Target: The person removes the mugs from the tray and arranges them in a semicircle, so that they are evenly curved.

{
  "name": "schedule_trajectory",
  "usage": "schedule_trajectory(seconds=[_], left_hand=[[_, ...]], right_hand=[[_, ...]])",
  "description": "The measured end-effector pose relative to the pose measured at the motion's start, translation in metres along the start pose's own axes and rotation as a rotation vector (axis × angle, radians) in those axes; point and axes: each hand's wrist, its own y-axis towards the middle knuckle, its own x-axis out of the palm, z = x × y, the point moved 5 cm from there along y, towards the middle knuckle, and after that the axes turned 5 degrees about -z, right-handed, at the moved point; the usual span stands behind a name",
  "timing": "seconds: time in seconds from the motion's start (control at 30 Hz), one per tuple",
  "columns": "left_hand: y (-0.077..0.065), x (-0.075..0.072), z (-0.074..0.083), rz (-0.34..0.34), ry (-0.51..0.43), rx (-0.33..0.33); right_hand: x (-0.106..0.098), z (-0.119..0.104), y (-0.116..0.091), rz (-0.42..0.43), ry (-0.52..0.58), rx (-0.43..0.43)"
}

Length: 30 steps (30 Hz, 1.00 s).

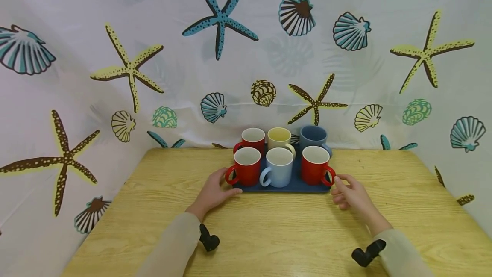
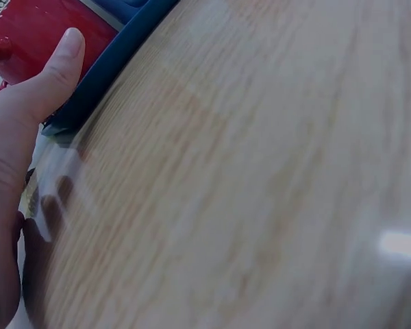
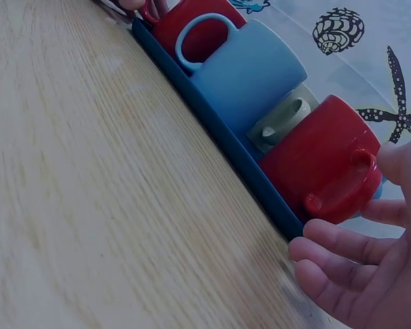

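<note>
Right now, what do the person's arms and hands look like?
Plain, pale beige sleeves cover both forearms. A small black device with a rounded end sits at each cuff. The left hand and right hand wear no gloves.

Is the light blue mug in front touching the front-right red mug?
Apart. The head view shows a strip of the blue tray between the light blue mug and the front-right red mug.
</note>
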Motion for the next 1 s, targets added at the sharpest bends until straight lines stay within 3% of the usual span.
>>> schedule_trajectory(seconds=[0.17, 0.6, 1.0], left_hand=[[0.005, 0.006, -0.001, -0.002, -0.011, 0.067], [0.005, 0.009, -0.002, 0.022, 0.069, -0.03], [0.004, 0.01, -0.003, 0.027, 0.072, -0.1]], right_hand=[[0.003, 0.002, 0.005, -0.005, 0.006, 0.014], [0.01, 0.009, 0.022, 0.049, 0.098, 0.072], [0.009, 0.009, 0.025, 0.056, 0.141, 0.153]])
